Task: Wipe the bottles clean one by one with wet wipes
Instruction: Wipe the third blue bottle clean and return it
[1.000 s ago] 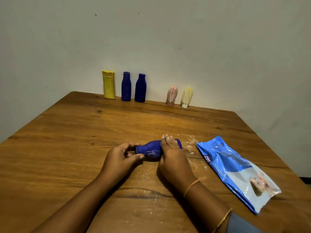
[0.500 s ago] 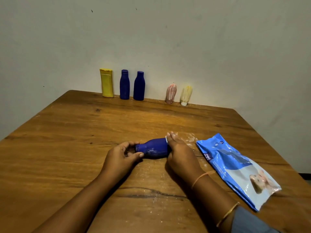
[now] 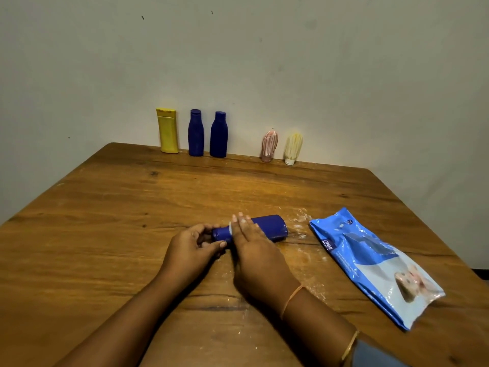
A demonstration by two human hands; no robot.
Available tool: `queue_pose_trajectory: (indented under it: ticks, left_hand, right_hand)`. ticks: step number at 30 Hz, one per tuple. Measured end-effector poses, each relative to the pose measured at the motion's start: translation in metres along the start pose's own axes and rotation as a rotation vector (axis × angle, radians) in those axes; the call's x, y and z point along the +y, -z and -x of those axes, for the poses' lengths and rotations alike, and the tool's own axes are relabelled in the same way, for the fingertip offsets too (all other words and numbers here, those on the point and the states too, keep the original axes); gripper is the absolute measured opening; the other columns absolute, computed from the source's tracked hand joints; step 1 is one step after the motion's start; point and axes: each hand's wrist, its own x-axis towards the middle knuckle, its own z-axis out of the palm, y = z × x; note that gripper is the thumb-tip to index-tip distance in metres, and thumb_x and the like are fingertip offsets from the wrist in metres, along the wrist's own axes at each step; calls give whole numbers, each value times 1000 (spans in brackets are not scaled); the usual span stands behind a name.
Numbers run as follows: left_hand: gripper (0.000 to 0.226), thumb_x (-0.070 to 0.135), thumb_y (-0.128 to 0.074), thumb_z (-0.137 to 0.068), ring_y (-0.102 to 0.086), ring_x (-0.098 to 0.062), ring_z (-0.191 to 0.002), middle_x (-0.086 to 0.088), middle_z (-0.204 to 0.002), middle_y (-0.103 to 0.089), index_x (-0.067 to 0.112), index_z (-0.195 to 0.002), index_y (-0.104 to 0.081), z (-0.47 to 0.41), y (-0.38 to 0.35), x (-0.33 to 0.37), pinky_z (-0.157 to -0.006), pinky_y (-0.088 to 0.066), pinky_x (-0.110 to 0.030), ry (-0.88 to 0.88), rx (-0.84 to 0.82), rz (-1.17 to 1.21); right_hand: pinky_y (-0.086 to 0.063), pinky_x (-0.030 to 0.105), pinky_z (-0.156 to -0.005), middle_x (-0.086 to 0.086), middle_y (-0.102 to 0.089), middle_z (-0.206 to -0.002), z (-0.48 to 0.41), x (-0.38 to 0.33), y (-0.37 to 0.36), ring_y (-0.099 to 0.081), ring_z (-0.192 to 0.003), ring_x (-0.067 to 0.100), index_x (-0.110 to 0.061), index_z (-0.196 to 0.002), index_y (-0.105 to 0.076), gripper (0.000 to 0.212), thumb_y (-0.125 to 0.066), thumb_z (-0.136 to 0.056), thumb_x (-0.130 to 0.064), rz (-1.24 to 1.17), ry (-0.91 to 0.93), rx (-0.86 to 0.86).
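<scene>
A dark blue bottle (image 3: 270,227) lies on its side on the wooden table (image 3: 105,221), cap end to the left. My left hand (image 3: 190,246) pinches the cap end. My right hand (image 3: 254,250) lies flat over the bottle's neck, pressing a white wet wipe (image 3: 230,228) against it; only a sliver of the wipe shows under the fingers. The bottle's base end is uncovered. A blue pack of wet wipes (image 3: 370,263) lies flat to the right.
Along the far edge by the wall stand a yellow bottle (image 3: 167,130), two dark blue bottles (image 3: 195,132) (image 3: 219,134), a pink tube (image 3: 269,146) and a cream tube (image 3: 292,148). White powdery smears mark the wood around the bottle.
My right hand with the wipe has slid left along the bottle, from the base end to the neck, uncovering the base. My left hand has kept its hold on the cap.
</scene>
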Motion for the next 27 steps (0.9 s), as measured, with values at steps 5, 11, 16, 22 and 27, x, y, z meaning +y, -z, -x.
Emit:
queue_pose_trajectory:
  ticks: [5, 11, 16, 22, 27]
  left_hand:
    - [36, -6, -67, -79, -62, 5, -64, 4, -86, -67, 17, -106, -60, 0, 0, 2, -59, -48, -5, -79, -5, -20]
    - [39, -5, -69, -78, -62, 14, -70, 9, -88, -65, 16, -109, -61, 0, -1, -1, -63, -48, -4, -116, 5, -104]
    - [24, 2, -63, -84, -68, -4, -77, 3, -85, -71, 19, -102, -64, 0, 0, -3, -71, -54, -18, -78, 48, -117]
    - [28, 3, -68, -80, -69, -16, -86, -2, -91, -70, 22, -99, -60, 0, -2, 0, -83, -57, -37, 14, 17, -13]
    - [29, 5, -69, -80, -69, -19, -86, -5, -91, -70, 15, -107, -62, -3, -2, -2, -83, -57, -39, 0, -5, -76]
  right_hand:
    - [-14, 27, -113, 5, -10, -156, -8, 47, 22, -10, -143, 16, -12, -148, -15, 65, -39, -88, -4, -47, -292, 1]
    - [-5, 31, -117, 7, -4, -156, -2, 14, 9, 0, -143, 18, -11, -148, -5, 68, -39, -89, -4, -74, -211, 43]
    - [4, 32, -116, 9, 2, -156, 7, -24, -3, 7, -143, 19, -9, -147, -1, 68, -37, -90, -6, -42, 97, 3]
    - [-9, 28, -116, 3, -8, -156, 4, 30, 9, -5, -143, 13, -16, -148, -9, 67, -40, -89, -5, -51, -161, 83]
    - [-10, 28, -115, 10, -10, -155, -3, 41, 16, -8, -143, 20, -7, -147, -12, 66, -40, -88, -5, -30, -294, 68]
